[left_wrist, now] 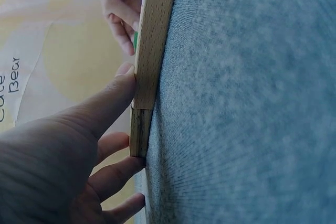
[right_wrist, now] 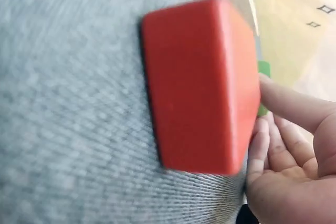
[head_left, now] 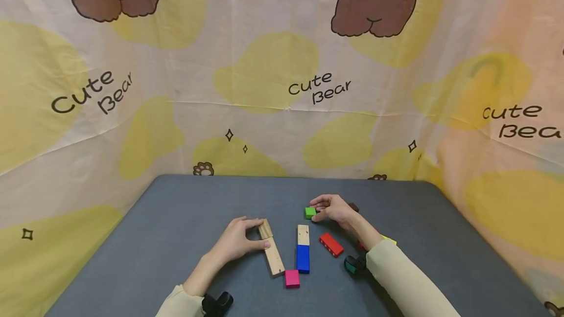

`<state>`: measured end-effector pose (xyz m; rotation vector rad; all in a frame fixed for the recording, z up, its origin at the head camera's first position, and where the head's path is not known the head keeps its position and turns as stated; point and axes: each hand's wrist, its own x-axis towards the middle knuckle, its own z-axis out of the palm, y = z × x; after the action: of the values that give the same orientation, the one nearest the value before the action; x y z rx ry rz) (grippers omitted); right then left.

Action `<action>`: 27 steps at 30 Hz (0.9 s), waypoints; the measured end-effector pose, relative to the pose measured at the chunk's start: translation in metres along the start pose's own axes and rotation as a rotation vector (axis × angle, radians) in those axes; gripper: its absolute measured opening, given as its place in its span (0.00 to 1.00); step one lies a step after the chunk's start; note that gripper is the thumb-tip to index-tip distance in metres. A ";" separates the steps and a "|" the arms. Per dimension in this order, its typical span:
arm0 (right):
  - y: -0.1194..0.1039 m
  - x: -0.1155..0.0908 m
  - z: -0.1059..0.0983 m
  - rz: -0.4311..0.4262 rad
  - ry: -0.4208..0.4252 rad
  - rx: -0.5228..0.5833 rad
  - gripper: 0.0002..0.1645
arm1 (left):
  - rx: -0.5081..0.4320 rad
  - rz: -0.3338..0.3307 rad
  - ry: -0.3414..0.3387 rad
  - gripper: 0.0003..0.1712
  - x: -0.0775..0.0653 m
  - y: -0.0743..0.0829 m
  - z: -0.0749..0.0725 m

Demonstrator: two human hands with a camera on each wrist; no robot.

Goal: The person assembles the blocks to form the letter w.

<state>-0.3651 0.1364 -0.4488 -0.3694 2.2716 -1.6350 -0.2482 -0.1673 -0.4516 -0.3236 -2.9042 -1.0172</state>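
In the head view my left hand (head_left: 235,239) holds two plain wooden blocks set end to end, a long block (head_left: 275,260) and a short block (head_left: 266,229) at its far end. The left wrist view has the thumb on the long block's (left_wrist: 155,40) edge and fingertips at the short block's (left_wrist: 139,135) far end. Farther back on the right, my right hand (head_left: 337,209) pinches a small green block (head_left: 310,212) between thumb and fingers. From the right wrist, most of that green block (right_wrist: 264,68) is hidden behind a red block (right_wrist: 189,87) and the thumb.
Between the hands, a wooden block (head_left: 303,234) lines up with a blue block (head_left: 303,258), and a pink block (head_left: 292,279) lies close to its near end. Partly behind the right arm show a dark brown block (head_left: 354,207) and a yellow piece (head_left: 389,240). All lie on a grey table (head_left: 198,199).
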 end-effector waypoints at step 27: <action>0.002 -0.032 0.008 -0.001 0.062 -0.017 0.25 | -0.010 -0.001 0.002 0.40 0.000 0.001 -0.001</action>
<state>-0.3330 0.1421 -0.4502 -0.3290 2.3318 -1.6504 -0.2482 -0.1674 -0.4502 -0.3220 -2.8989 -1.0314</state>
